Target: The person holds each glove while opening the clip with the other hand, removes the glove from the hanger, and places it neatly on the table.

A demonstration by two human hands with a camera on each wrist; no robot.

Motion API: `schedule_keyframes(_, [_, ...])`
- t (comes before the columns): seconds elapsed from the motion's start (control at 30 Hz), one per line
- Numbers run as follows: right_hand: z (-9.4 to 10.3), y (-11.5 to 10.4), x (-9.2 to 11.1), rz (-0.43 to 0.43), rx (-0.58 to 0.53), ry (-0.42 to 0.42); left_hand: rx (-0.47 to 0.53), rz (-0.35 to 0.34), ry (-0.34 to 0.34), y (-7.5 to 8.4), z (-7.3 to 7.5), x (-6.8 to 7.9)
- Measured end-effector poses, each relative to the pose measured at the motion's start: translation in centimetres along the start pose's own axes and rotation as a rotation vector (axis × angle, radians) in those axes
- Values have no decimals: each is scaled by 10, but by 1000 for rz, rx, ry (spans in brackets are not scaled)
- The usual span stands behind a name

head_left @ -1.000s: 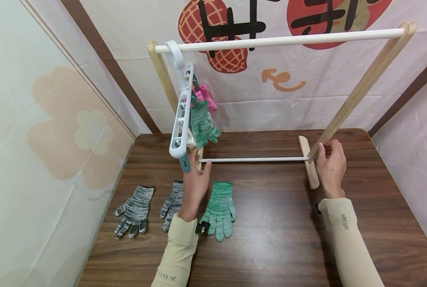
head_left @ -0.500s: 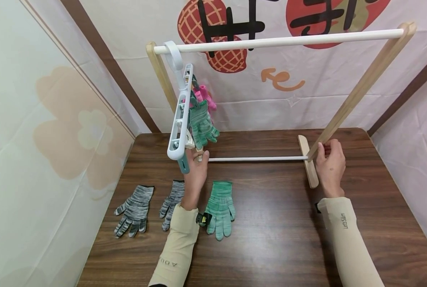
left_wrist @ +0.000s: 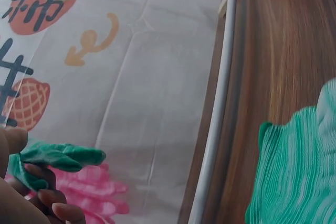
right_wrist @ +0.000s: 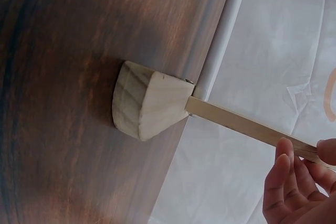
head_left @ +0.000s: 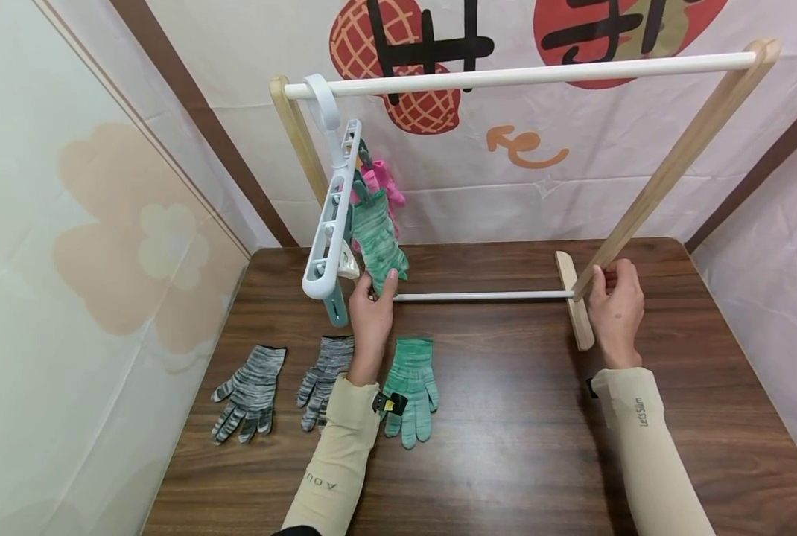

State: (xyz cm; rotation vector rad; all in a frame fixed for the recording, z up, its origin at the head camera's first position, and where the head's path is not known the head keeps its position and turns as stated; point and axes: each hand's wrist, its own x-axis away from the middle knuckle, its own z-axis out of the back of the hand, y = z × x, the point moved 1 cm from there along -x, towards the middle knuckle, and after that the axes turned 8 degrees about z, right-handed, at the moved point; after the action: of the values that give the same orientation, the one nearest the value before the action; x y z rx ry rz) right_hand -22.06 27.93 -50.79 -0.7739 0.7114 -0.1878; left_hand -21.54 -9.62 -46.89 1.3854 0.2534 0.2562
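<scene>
My left hand [head_left: 370, 324] pinches the lower end of a green streaked knit glove [head_left: 377, 231] that hangs from a pale blue clip hanger [head_left: 332, 219]. In the left wrist view, the fingers [left_wrist: 52, 198] curl at that glove's green fabric [left_wrist: 63, 155], with a pink glove [left_wrist: 92, 190] hanging just behind. The hanger's hook loops over the white top rail [head_left: 539, 74] at its left end. My right hand [head_left: 617, 313] grips the right wooden post [head_left: 673, 164] low down, thumb and fingertips on either side of it in the right wrist view.
On the brown table [head_left: 506, 417] lie two grey striped gloves, one [head_left: 251, 391] farther left and one [head_left: 325, 380] beside my left forearm, plus another green glove [head_left: 412, 391]. A white lower bar [head_left: 486, 296] joins the rack's feet [head_left: 575, 301]. Printed fabric walls stand behind and beside.
My left hand has moved from behind the hanger's near end to the hanging green glove and taken hold of its lower end. The hanger's near end has swung slightly left. My right hand stays put.
</scene>
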Motion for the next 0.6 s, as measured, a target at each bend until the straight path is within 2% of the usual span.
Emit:
schedule_keyframes(0.17, [-3, 3, 0, 0, -13, -14, 48, 40, 8, -4, 1, 5])
schedule_keyframes(0.3, [-5, 3, 2, 4, -23, -19, 92, 57, -30, -4, 3, 14])
schedule_keyframes(0.6, [3, 3, 2, -22, -1, -4, 187, 25, -84, -2, -6, 21])
